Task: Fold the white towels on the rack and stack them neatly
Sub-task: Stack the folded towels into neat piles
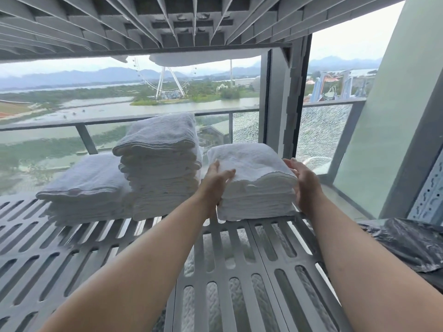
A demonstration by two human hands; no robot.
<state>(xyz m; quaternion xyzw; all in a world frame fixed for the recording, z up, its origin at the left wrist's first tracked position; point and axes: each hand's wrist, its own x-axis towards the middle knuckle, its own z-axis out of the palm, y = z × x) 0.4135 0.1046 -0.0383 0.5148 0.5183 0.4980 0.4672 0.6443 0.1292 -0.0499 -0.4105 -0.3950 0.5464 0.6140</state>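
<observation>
Three stacks of folded white towels stand on the grey slatted rack shelf (239,255). The right stack (254,178) sits between my hands. My left hand (214,185) presses flat against its left side, thumb on the top towel. My right hand (305,180) lies with straight fingers against its right side. The tall middle stack (160,164) stands just left of it, and a low stack (86,188) lies at the far left.
Another slatted shelf (167,25) hangs close overhead. A grey upright post (285,104) stands behind the right stack. Dark plastic sheeting (412,243) lies at the right edge. A glass balcony railing (119,121) runs behind the rack. More white fabric shows through the slats below.
</observation>
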